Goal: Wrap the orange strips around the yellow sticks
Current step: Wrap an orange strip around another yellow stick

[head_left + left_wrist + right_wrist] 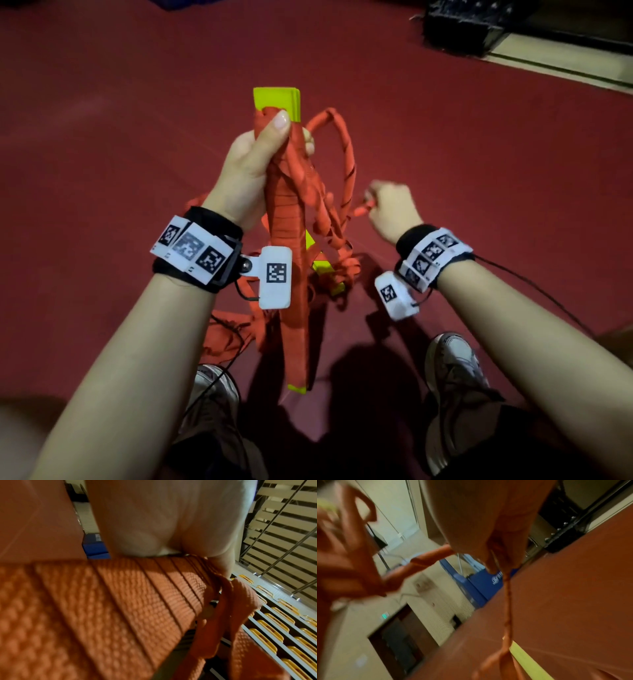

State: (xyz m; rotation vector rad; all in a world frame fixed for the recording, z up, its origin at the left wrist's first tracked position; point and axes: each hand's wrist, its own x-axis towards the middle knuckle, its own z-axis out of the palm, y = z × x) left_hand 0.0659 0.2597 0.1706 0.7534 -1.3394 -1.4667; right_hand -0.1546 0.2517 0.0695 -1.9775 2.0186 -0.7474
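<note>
Orange strips (291,219) swathing upright yellow sticks (279,99)

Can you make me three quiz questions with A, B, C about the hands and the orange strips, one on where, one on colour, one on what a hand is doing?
1. Where is the bare end of the held yellow stick?
A. Above the left hand's thumb
B. Under a shoe
C. In the right hand

2. What colour is the floor?
A. Green
B. Dark red
C. White

3. What is the right hand doing?
A. Lying flat and open
B. Pinching an orange strip
C. Holding a shoe

Answers: 1 A, yellow shows past the left hand grip. 2 B, dark red all around. 3 B, the fingers close on the strip's end.
</note>
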